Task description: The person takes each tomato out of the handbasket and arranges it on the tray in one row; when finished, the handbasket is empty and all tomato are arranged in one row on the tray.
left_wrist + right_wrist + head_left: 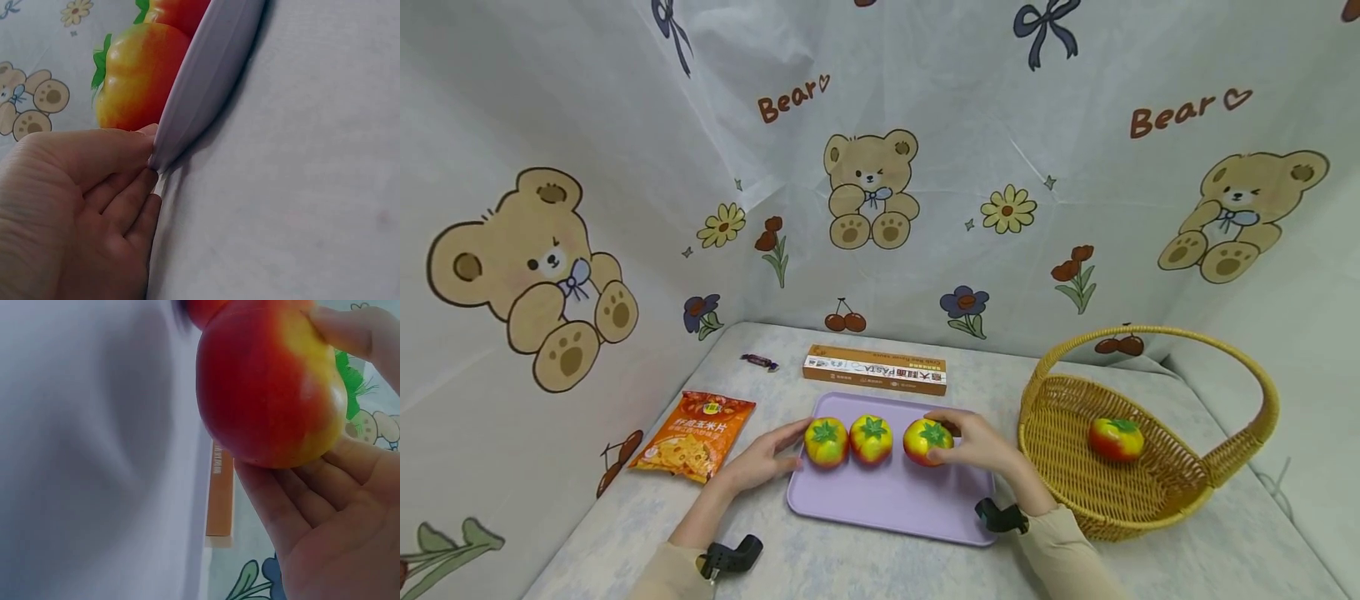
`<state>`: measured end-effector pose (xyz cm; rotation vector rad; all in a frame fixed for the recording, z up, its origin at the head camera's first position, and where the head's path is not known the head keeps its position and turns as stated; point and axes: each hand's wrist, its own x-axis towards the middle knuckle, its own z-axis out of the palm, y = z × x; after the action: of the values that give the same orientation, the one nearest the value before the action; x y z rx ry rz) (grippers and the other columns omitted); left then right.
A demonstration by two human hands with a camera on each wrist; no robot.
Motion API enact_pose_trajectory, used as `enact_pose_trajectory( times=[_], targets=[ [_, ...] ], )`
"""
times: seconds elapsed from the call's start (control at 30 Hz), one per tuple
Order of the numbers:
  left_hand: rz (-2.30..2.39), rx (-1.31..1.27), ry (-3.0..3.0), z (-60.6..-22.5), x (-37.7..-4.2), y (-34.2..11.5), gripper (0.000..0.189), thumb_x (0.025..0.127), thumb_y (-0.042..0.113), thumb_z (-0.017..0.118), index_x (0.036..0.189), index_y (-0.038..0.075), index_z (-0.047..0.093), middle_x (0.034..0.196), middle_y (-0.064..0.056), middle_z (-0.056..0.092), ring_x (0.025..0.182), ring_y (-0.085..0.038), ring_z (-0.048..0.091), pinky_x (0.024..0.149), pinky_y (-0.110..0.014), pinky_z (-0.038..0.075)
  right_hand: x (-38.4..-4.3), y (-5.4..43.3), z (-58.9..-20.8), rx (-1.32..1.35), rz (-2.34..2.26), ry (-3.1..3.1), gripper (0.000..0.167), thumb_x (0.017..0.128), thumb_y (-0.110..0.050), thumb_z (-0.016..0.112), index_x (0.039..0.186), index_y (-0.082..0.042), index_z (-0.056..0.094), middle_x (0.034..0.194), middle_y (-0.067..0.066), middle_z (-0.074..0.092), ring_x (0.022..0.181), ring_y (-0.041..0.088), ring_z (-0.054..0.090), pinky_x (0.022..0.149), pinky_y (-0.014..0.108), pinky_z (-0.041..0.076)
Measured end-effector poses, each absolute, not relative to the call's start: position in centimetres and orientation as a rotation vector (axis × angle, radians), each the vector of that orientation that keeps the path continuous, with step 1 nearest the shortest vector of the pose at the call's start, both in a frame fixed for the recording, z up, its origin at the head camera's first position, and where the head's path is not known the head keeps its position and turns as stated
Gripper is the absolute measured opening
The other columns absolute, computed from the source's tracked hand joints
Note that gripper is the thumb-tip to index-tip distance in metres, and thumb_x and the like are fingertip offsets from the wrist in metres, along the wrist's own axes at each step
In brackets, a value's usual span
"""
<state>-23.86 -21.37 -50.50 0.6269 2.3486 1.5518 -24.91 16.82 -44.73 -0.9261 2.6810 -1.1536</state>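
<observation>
A lilac tray [891, 504] lies on the table with several red-and-yellow toy tomatoes with green leafy tops on or over it. My left hand [765, 458] pinches the tray's left rim between thumb and fingers, close beside the leftmost tomato [140, 78]. A second tomato [871, 440] sits right next to that one. My right hand [981, 450] grips another tomato [269, 394] over the right half of the tray, thumb on one side and fingers curled round the other. Part of this tomato is hidden by the hand in the head view.
A wicker basket [1052, 467] with a tall handle stands to the right, one tomato [1116, 439] inside. Behind the tray lies a long pasta box [875, 369]. An orange snack bag [696, 436] lies at the left, with a small wrapped candy [760, 362] farther back.
</observation>
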Motion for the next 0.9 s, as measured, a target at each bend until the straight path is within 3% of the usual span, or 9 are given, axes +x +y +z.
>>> enact_pose_trajectory(
  times=[0.27,0.9],
  targets=[
    [1.532,0.634,2.371,-50.5,-23.8,-21.4,0.065,0.090,0.008,0.063,0.147,0.006,0.032,0.151,-0.014,0.029,0.137,-0.035,0.026,0.110,-0.052,0.022,-25.7,16.3,-45.5,-0.969,-1.074,2.705,0.055,0.076,-0.034,0.076,0.119,-0.004,0.061,0.107,-0.001,0.065,0.093,0.013,0.058,0.084,0.032,0.050],
    [1.523,0.660,2.371,-50.7,-24.0,-21.6,0.065,0.089,0.011,0.064,0.147,0.006,0.032,0.151,-0.014,0.029,0.137,-0.035,0.026,0.110,-0.051,0.022,-25.5,15.9,-46.0,-0.991,-1.053,2.655,0.064,0.078,-0.034,0.074,0.128,0.002,0.056,0.122,0.013,0.061,0.106,0.024,0.057,0.093,0.042,0.046]
  ],
)
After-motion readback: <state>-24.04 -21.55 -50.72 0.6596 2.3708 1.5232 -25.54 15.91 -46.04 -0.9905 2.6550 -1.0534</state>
